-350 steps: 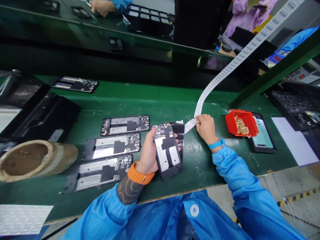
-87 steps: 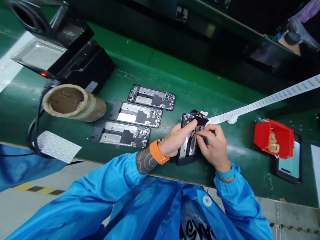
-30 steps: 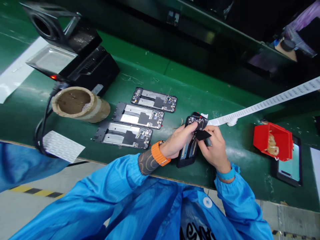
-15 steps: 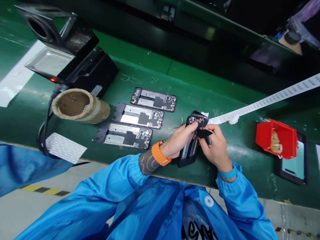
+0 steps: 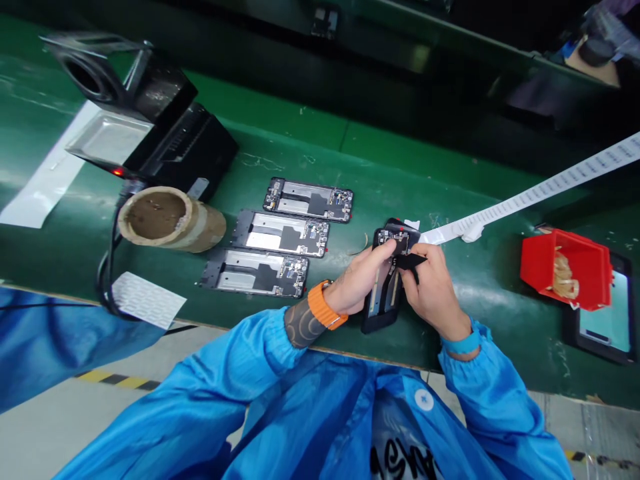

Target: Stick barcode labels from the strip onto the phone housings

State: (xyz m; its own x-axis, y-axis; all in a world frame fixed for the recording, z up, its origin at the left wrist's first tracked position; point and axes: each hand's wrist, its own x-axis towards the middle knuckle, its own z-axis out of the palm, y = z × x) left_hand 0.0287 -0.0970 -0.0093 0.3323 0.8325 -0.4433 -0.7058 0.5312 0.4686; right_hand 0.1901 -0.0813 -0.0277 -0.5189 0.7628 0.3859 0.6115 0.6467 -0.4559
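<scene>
An opened phone (image 5: 383, 303) with its circuit board and inner frame exposed lies on the green bench before me. My left hand (image 5: 359, 279) grips its left side, thumb pressing on the board near the top. Between the thumb and fingers of my right hand (image 5: 434, 288) is a small black sheet (image 5: 411, 261), one end over the phone's board. What the sheet's far end touches is hard to make out. Another dark flat part, probably a second phone, shows partly behind the phone's upper end. Left of my hands lie three opened phones (image 5: 281, 236) in a staggered column.
A cardboard tube (image 5: 207, 227) stands at the left before a black machine (image 5: 185, 150) with a metal tray and red lamp. At right, a red bin (image 5: 540, 265) overlaps a dark-framed phone (image 5: 607, 323). A label strip (image 5: 545, 185) runs up right; a label sheet (image 5: 149, 300) lies front left.
The view has shifted a little. Both hands stay at the opened phone, with my right hand still pinching the black sheet.
</scene>
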